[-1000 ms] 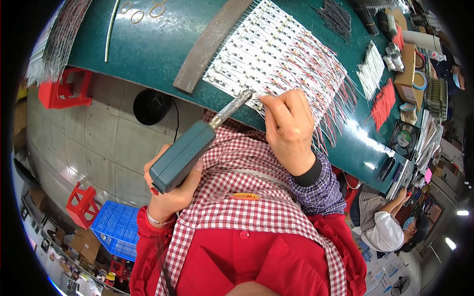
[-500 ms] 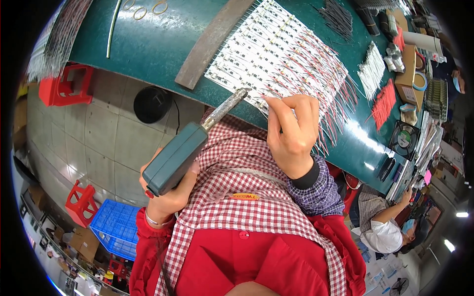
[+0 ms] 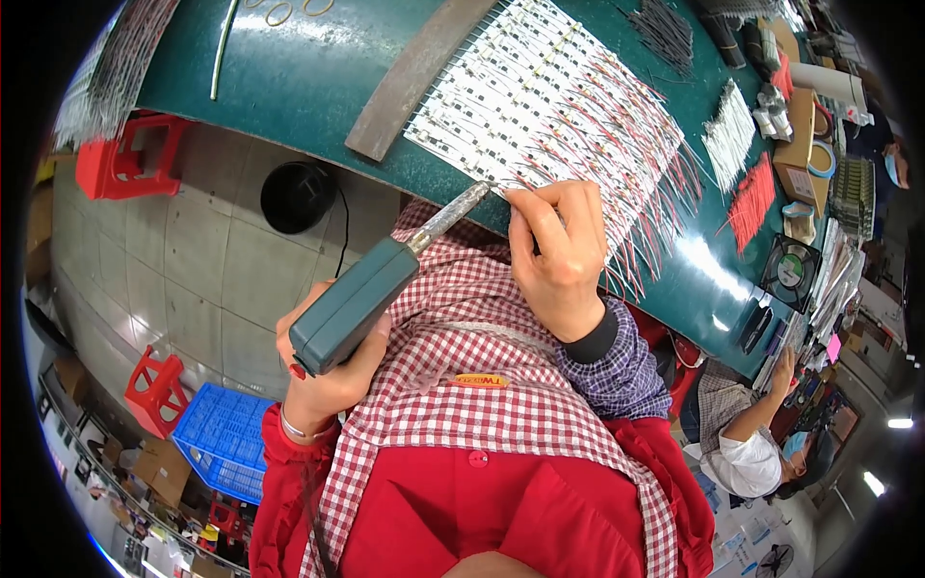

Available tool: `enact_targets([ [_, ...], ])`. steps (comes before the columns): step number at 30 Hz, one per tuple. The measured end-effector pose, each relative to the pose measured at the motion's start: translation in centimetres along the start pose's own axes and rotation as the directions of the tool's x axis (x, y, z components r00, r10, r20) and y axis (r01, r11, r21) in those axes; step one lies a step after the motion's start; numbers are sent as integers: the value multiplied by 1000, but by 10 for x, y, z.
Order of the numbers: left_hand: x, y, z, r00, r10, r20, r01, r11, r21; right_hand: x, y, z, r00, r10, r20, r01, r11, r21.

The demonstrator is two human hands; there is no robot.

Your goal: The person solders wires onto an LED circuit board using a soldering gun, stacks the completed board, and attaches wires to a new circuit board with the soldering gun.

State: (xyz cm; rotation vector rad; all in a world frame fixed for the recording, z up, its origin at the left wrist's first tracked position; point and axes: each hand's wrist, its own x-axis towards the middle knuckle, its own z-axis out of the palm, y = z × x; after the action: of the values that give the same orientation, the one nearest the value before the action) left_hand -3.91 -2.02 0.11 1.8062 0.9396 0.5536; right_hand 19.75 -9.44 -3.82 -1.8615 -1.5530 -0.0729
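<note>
My left hand (image 3: 332, 387) is wrapped round the dark green body of a soldering gun (image 3: 355, 306). The gun's metal barrel slants up to the right, and its tip lies at the near edge of a white panel of small circuit boards (image 3: 482, 101). Just right of the tip, my right hand (image 3: 564, 258) pinches what looks like a thin wire between thumb and forefinger, its end mostly hidden by the fingers. Rows of red and white wires (image 3: 626, 159) fan out from the panel's right part.
A flat brown bar (image 3: 409, 91) lies along the panel's left side on the green table (image 3: 260, 91). Bundles of white wires (image 3: 728, 135), red wires (image 3: 752, 204) and black wires (image 3: 663, 37) lie to the right. A black bin (image 3: 297, 197) stands on the floor; a co-worker (image 3: 747, 462) sits at the right.
The soldering gun and my left hand have shifted slightly right and up. My right hand has moved a little left, bringing its fingertips closer to the gun's tip.
</note>
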Motion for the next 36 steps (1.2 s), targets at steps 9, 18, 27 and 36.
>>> enact_targets([
  [9,0,1,1,999,-6,50,5,1000,25,-1,0,1,1000,0,7,0,1000,8],
  [18,-18,-20,-2,983,-149,-104,124,968,-217,0,0,0,999,15,33,-16,1000,2],
  [27,101,-24,-26,972,-232,-36,146,718,-680,13,-12,-25,974,45,221,-17,992,-128],
  [36,198,-32,-28,917,-373,141,389,764,-515,-7,-1,-32,848,164,504,-51,972,-230],
])
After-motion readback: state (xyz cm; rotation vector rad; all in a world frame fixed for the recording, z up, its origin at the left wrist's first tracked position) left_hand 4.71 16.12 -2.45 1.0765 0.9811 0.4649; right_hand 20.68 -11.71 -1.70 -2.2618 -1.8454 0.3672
